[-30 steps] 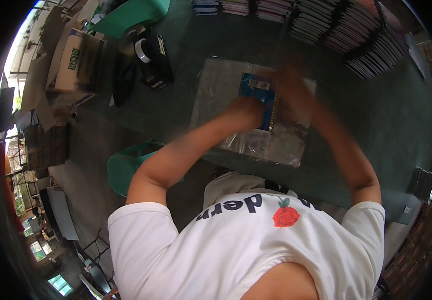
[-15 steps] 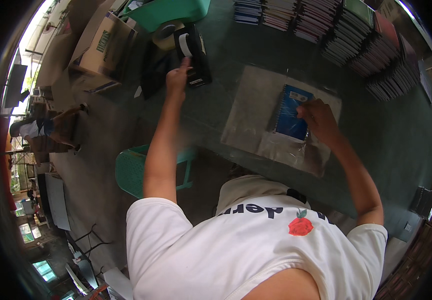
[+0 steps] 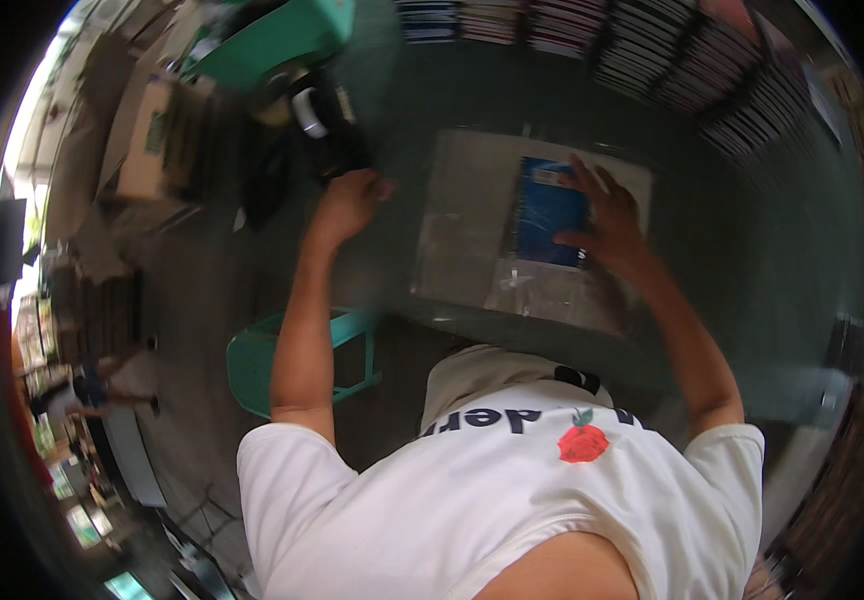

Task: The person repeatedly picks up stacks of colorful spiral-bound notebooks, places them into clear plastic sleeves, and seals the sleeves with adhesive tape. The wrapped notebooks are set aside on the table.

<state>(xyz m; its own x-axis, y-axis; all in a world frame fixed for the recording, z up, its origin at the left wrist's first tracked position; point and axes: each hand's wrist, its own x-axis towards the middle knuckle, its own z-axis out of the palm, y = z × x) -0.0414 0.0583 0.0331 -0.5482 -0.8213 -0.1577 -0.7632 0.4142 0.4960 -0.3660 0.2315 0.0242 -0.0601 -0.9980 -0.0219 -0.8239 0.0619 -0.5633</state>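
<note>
Reaching out over the counter (image 3: 752,260), left hand (image 3: 350,200) sits just below a black tape dispenser (image 3: 327,125); fingers (image 3: 377,187) curled in, but motion blur means I can't tell if they grip anything or touch the dispenser. Beyond the fingers, further left: green stool (image 3: 282,40) and a cardboard box (image 3: 147,135). Below the left forearm: another green stool (image 3: 297,360) on the floor.

Right of the left fingers: grey plastic sheet (image 3: 472,230) lying flat on the counter, blue notebook (image 3: 549,212) on top of it. Right hand (image 3: 607,220) lies flat on the notebook's right edge, fingers (image 3: 584,172) spread apart, thumb across the lower cover, pressing down, not clamped. Clear plastic wrap (image 3: 542,290) lies just below the thumb. Beyond the right fingertips: rows of stacked books (image 3: 652,50) along the counter's far edge.
</note>
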